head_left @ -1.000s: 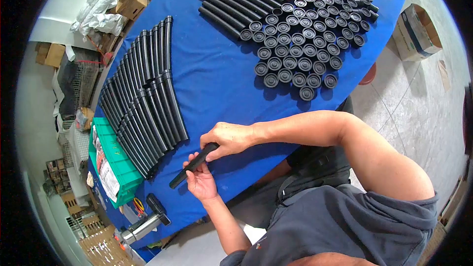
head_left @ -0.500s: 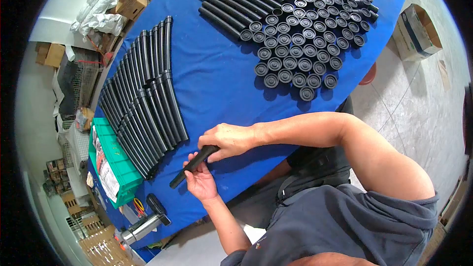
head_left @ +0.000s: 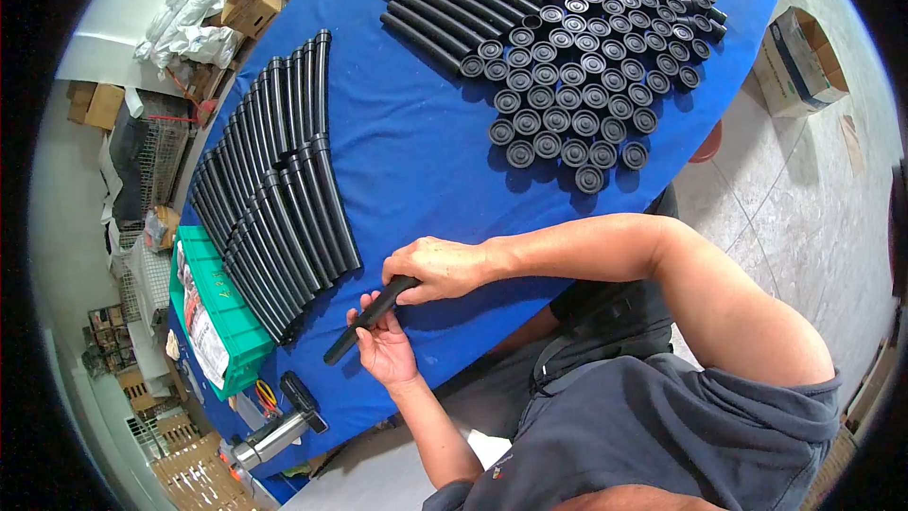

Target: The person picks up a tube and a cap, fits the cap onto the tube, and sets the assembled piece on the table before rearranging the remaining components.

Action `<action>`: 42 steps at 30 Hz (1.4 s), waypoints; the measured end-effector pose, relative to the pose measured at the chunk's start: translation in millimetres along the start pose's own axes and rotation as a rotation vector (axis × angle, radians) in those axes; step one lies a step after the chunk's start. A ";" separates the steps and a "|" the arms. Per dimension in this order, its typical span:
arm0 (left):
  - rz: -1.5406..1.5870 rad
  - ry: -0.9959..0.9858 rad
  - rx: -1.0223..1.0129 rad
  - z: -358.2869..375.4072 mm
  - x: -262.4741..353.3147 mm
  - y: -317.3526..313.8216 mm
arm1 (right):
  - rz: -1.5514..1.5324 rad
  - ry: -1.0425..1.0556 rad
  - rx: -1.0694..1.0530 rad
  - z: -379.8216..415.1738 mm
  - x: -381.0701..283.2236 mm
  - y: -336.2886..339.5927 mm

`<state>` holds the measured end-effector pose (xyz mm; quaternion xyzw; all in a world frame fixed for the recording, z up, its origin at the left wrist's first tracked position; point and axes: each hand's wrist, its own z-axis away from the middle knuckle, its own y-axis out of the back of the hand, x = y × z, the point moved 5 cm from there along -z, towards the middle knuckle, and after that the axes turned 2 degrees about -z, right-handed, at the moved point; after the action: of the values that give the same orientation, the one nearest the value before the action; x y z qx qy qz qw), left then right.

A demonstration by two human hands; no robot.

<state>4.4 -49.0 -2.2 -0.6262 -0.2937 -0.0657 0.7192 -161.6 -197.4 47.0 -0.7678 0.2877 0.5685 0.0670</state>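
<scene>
Item: one black tube [head_left: 364, 324], held over the near edge of the blue table [head_left: 416, 161]. I see my right hand [head_left: 437, 268] clamped on its upper end, left hand [head_left: 386, 348] fingers curled under its middle. Tube rows [head_left: 274, 199] lie just beside; caps [head_left: 577, 76] well apart.

Black tube [head_left: 364, 321]: matt plastic/rubber, smooth. Bench [head_left: 416, 151] cloth: blue, matt. Caps [head_left: 582, 66] beyond tube: black, slight sheen. Crate [head_left: 222, 312]: green plastic.

Blue-covered table [head_left: 416, 161], pale tiled floor [head_left: 804, 189]
</scene>
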 end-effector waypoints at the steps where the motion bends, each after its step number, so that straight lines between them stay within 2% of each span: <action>1: -0.018 -0.004 0.007 0.0 0.1 -0.8 | 0.009 0.023 0.039 0.1 0.4 0.2; 4: 0.003 0.016 0.006 -0.9 2.2 4.9 | 0.064 0.091 0.049 0.8 -4.9 3.9; 7: 0.017 0.006 -0.004 0.6 3.7 7.4 | -0.006 0.051 -0.009 -1.6 -9.2 5.2; 10: -0.020 -0.011 0.005 0.4 3.1 2.4 | -0.023 -0.245 -0.225 -3.8 -13.2 10.4; 13: -0.020 0.009 0.053 -2.6 2.9 1.9 | 0.044 0.187 0.042 -2.9 -4.6 -1.0; 16: -0.014 0.003 0.048 -1.0 4.8 3.3 | 0.056 0.173 0.026 -0.8 -9.8 0.7; 19: -0.006 -0.009 0.043 -2.2 4.7 3.7 | 0.008 -0.168 -0.119 -2.8 -10.0 8.5; 22: 0.026 0.016 0.062 -3.4 4.9 3.7 | 0.004 -0.036 -0.029 -4.1 -1.8 1.3; 25: 0.038 0.017 0.053 -3.4 5.4 3.7 | 0.101 0.223 0.135 -3.9 -7.8 1.8; 28: 0.036 0.018 0.034 -4.8 6.5 4.0 | 0.024 -0.100 -0.056 -4.2 -5.7 5.9; 31: 0.034 0.026 0.047 -4.6 6.2 2.2 | -0.011 -0.042 -0.034 -5.2 -0.1 1.7; 34: 0.026 0.024 0.057 -3.6 7.5 5.0 | 0.079 0.210 0.159 -5.8 -9.8 4.6; 37: -0.008 0.013 0.047 -4.8 9.2 7.0 | 0.008 -0.061 -0.015 -6.5 -9.3 6.9; 40: -0.022 0.006 0.048 -4.1 8.5 4.1 | -0.008 -0.049 -0.039 -6.9 0.8 -0.2; 42: -0.019 0.007 0.044 -5.1 7.9 2.2 | 0.080 0.134 0.080 -7.2 -2.6 -0.6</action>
<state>13.6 -51.2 -0.3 -0.6073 -0.2985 -0.0682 0.7330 -155.8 -199.1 51.7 -0.7887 0.3444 0.5062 0.0554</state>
